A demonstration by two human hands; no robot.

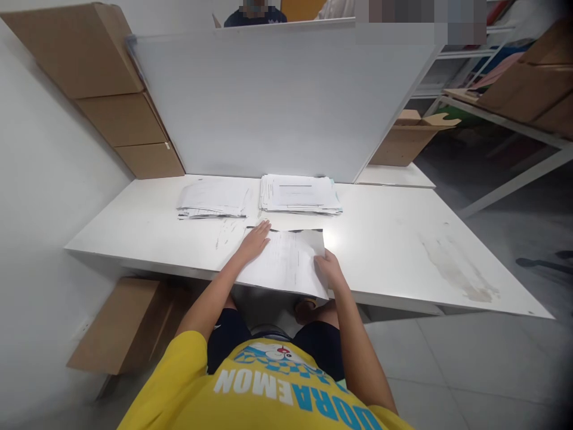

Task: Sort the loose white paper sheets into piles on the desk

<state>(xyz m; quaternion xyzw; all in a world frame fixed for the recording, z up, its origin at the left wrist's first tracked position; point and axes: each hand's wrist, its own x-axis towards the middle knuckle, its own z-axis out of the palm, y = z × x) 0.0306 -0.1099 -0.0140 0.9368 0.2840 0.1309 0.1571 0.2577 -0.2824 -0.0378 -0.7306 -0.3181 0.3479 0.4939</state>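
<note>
A sheet of paper (286,260) with faint print and a dark strip along its far edge lies at the front of the white table. Its near edge hangs past the table edge. My left hand (256,240) rests flat on the sheet's upper left corner, fingers stretched out. At the sheet's right side my right hand (330,266) grips the edge, with the thumb on top and the fingers underneath. Just beyond are two stacks of paper: a left stack (212,198) and a thicker right stack (299,194).
A white divider panel (277,101) stands along the back of the table (380,239). Cardboard boxes (107,77) are piled at the left, and an open carton (398,143) sits at the right. Another box (116,325) is under the table. A person (255,15) is behind the divider.
</note>
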